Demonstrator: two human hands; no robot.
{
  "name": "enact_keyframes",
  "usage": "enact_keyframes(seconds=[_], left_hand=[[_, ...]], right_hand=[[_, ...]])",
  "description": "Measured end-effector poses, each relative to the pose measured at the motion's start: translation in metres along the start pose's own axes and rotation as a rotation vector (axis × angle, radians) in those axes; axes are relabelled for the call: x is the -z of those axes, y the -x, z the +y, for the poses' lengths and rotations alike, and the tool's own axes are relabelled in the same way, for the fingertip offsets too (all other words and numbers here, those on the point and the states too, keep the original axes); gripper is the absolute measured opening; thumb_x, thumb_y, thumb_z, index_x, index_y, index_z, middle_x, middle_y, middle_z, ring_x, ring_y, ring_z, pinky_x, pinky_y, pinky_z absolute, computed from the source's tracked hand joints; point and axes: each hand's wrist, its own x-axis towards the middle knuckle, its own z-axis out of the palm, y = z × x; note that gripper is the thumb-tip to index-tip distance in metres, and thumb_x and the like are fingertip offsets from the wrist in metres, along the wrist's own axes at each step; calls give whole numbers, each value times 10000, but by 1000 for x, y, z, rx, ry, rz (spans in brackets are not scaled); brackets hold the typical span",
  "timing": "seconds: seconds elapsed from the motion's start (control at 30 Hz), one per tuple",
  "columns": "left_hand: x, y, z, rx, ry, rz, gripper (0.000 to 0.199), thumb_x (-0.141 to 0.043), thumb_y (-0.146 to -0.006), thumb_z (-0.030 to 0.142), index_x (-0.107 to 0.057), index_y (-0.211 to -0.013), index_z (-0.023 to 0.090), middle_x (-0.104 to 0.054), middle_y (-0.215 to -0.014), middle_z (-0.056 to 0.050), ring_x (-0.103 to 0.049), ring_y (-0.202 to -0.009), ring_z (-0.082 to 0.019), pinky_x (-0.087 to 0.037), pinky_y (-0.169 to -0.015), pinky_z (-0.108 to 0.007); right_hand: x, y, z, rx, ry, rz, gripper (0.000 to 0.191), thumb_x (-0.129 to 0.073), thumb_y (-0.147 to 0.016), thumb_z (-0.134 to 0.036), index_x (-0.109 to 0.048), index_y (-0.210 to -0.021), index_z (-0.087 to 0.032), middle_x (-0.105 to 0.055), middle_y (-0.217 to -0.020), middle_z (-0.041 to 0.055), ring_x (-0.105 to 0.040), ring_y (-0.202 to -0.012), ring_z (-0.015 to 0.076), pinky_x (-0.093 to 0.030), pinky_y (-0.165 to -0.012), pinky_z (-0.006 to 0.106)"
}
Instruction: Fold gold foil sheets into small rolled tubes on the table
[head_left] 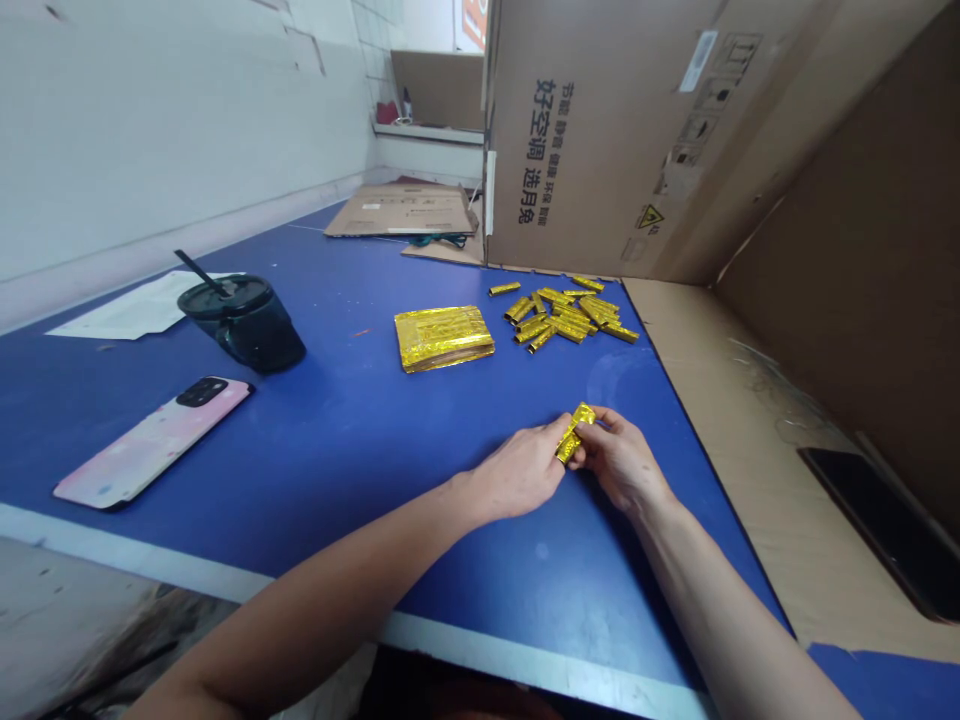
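The left hand (517,472) and right hand (619,460) sit low on the blue worktop (337,450). A broad lane of blue runs leftward from them, between the pink-cased phone (154,443) and the flat gold foil packet (444,338), toward the black tumbler (244,325). Straight ahead, the packet and the heap of gold foil rolls (562,315) stand in the way, with a narrow gap between them. Beyond, the upright cardboard box wall (600,130) blocks the upper right, and the worktop's right edge meets a cardboard sheet (712,400).
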Motion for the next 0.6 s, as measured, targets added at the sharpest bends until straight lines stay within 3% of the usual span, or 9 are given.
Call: enact_keyframes(seconds=[0.37, 0.6], left_hand=[[1, -1, 1, 9, 65, 35, 359, -330, -795, 99, -429, -1133, 168, -590, -984, -64, -565, -862, -178, -412, -755, -269], [2, -1, 3, 14, 60, 21, 341, -318, -797, 97, -454, -1098, 182, -598, -939, -28, -560, -850, -149, -399, -754, -243]], right_hand=[[3, 2, -7, -51, -45, -173, 237, -680, -604, -165, -545, -799, -160, -627, -629, 2, -562, -480, 99, -508, -482, 238], [6, -1, -2, -51, 2, -146, 217, -674, -588, -149, -538, -757, -150, -604, -525, -11, -530, -401, 93, -487, -426, 222]])
